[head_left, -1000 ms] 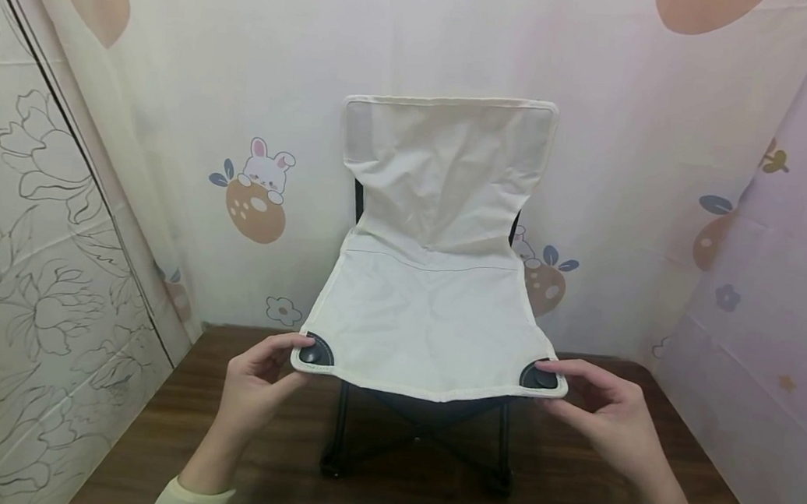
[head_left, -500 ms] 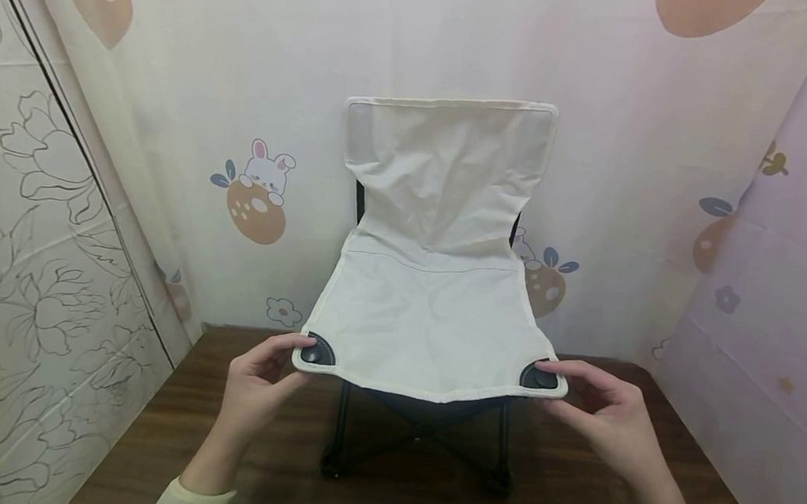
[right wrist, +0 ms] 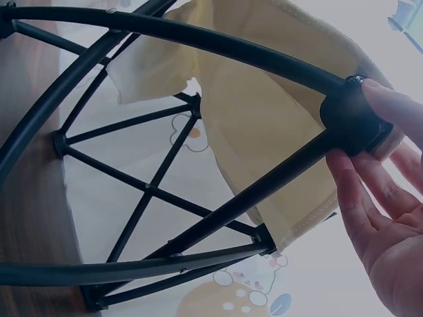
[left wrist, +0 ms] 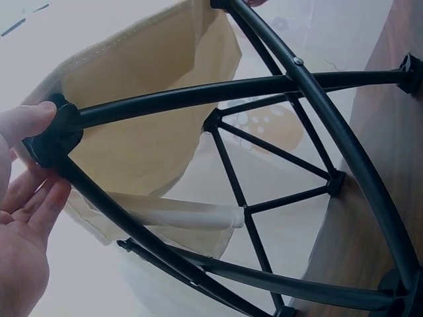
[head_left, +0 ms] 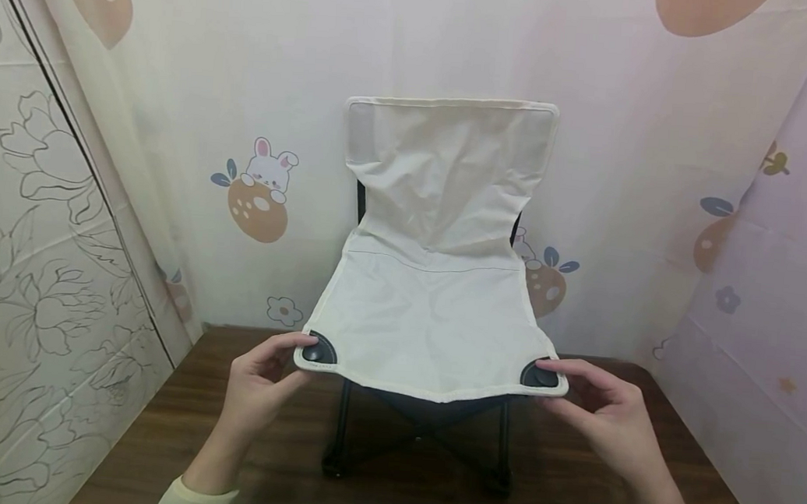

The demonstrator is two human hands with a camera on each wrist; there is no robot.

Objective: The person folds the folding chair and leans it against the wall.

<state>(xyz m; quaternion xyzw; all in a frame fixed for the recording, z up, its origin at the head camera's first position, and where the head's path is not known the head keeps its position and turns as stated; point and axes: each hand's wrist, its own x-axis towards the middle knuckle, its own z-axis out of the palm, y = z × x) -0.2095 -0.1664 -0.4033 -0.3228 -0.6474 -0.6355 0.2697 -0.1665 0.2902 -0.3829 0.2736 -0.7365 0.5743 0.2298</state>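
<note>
A folding chair (head_left: 434, 317) with a cream fabric seat and back stands unfolded, facing me. My left hand (head_left: 257, 386) pinches its front left corner, fingers on the black corner patch (head_left: 319, 349) and thumb below. At the front right corner my right hand (head_left: 606, 407) does the same by the other black patch (head_left: 539, 374). From beneath, the left wrist view shows the left hand (left wrist: 26, 205) gripping a black plastic joint (left wrist: 56, 135) where tubes meet. In the right wrist view the right hand (right wrist: 390, 191) holds the matching joint (right wrist: 353, 115).
The chair's crossed black legs (head_left: 418, 438) stand on a dark wooden tabletop (head_left: 270, 446). Behind hangs a pale curtain (head_left: 447, 36) printed with rabbits and carrots. A flower-patterned panel (head_left: 29, 273) borders the left, and another pale sheet (head_left: 773, 293) the right.
</note>
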